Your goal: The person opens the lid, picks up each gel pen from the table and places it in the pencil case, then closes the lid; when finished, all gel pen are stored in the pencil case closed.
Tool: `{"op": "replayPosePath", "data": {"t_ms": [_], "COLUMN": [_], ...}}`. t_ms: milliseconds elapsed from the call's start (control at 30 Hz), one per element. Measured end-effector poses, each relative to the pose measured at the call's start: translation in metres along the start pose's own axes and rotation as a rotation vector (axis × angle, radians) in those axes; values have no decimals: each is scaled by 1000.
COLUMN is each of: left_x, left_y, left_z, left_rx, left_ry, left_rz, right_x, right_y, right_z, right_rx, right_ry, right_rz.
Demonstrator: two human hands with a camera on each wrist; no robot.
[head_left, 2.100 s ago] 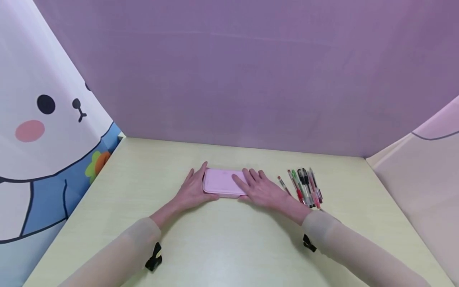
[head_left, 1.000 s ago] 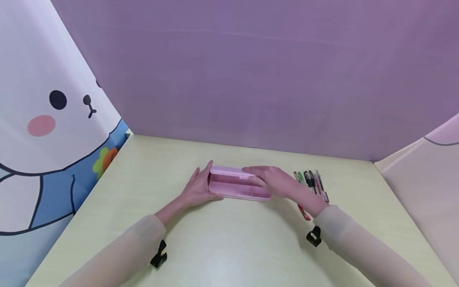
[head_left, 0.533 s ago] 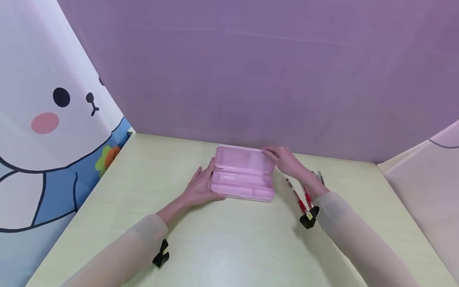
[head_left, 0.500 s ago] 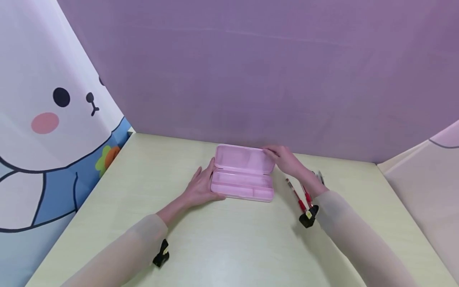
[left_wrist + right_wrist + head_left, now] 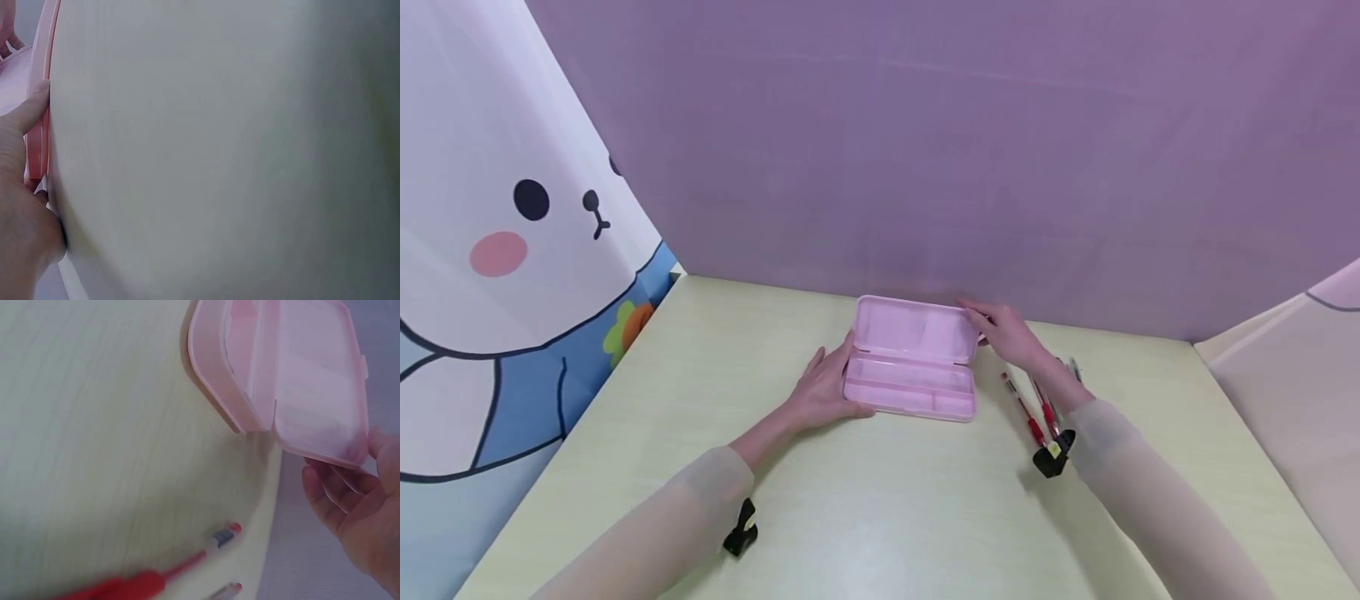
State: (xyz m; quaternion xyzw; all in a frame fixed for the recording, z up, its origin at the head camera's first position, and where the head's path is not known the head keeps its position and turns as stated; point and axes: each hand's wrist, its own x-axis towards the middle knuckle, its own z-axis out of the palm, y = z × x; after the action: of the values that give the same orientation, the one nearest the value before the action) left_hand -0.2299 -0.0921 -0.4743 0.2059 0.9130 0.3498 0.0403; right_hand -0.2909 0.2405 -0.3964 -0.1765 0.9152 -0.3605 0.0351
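Observation:
A pink pencil case (image 5: 910,398) lies on the table with its lid (image 5: 916,330) raised on the hinge at the back. Its tray is divided into compartments, and nothing shows in them. My left hand (image 5: 823,390) grips the case's left end, the thumb lying along the front side, as the left wrist view also shows. At the lid's right corner my right hand (image 5: 1009,335) holds the edge. In the right wrist view the thumb of the right hand (image 5: 369,519) touches the lid's rim while the other fingers are behind it.
Red pens (image 5: 1024,410) and several others lie on the table (image 5: 865,508) to the right of the case, partly hidden by the right forearm. A purple curtain (image 5: 910,167) hangs right behind the table. A printed cloth (image 5: 497,325) hangs at the left.
The pencil case went from closed to open: my right hand moved from its top to the lid's right corner, swinging the lid up and back. My left hand stayed at the left end.

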Motion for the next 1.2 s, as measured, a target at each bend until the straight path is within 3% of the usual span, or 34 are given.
{"op": "replayPosePath", "data": {"t_ms": [467, 767, 867, 1200], "left_x": [-1, -2, -2, -2], "left_y": [1, 0, 0, 2], "left_z": [0, -2, -2, -3], "left_rx": [-12, -4, -9, -6], "left_ry": [3, 10, 6, 3], "left_rz": [11, 17, 16, 3], "right_x": [-60, -103, -109, -118], "right_y": [9, 18, 22, 19], "right_z": [-29, -30, -26, -16], "right_rx": [-133, -96, -74, -152], "right_ry": [32, -42, -54, -152], "right_rz": [7, 70, 80, 113]}}
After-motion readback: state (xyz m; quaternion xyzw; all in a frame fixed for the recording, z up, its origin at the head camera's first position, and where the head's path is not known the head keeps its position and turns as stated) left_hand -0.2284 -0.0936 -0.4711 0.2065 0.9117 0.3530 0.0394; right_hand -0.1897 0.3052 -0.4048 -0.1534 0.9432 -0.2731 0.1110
